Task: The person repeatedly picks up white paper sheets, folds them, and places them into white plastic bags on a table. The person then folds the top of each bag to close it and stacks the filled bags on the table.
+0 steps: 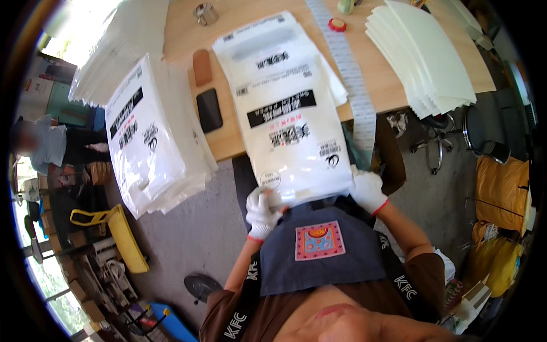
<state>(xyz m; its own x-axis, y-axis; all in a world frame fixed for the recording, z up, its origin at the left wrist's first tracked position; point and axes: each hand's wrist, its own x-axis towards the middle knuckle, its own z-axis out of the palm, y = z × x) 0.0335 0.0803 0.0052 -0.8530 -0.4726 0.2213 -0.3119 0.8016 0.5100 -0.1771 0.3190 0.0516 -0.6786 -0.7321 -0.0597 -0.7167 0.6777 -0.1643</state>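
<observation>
A stack of white plastic bags with black print lies lengthwise over the front edge of the wooden table, its near end hanging toward my apron. My left hand, in a white glove with a red cuff, pinches the near left corner of the top bag. Also gloved, my right hand grips the near right corner of the same stack.
A second pile of printed white bags overhangs the table at left. On the tabletop lie a black phone, a brown case, a strip of labels and a stack of cream sheets. A stool stands right; another person sits far left.
</observation>
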